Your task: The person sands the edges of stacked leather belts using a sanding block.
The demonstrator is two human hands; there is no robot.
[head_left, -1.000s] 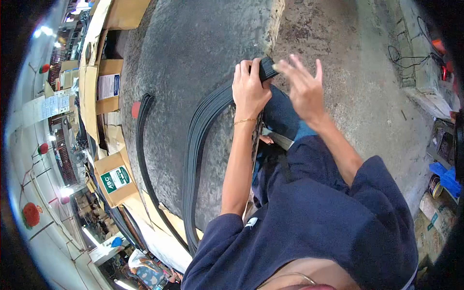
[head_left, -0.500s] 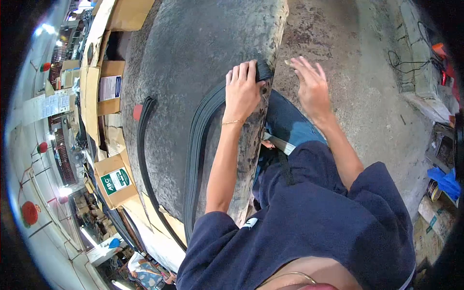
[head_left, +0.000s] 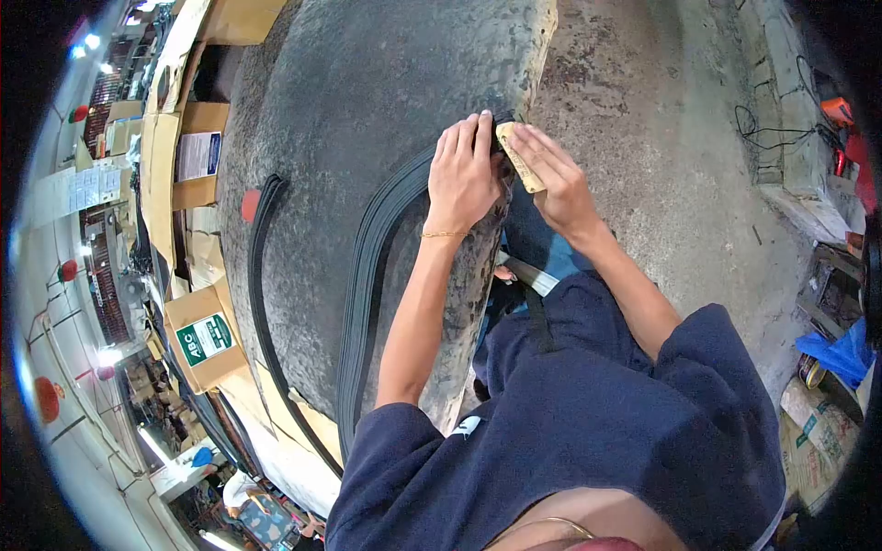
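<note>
A bundle of long black strips, rubber-like, [head_left: 360,266] curves across the dark worktable [head_left: 367,83] to its right edge. My left hand [head_left: 462,179] is closed over the bundle near its end, pressing it down by the edge. In my right hand [head_left: 558,184] is a flat pale-yellow piece [head_left: 520,158] with faint marks on it, gripped between fingers and thumb. That piece is up against the strip ends, right beside my left fingers. Its material I cannot make out.
A thinner bundle of black strips [head_left: 258,266] lies further left, a red piece [head_left: 250,206] at its tip. Cardboard boxes [head_left: 204,338] line the table's left side. Concrete floor [head_left: 661,184] lies to the right, with a cable [head_left: 776,129] by the wall. Another person [head_left: 262,514] is at lower left.
My right hand has swung left from beside the table to the strip ends, bringing the pale-yellow piece against them. My left hand stays on the bundle.
</note>
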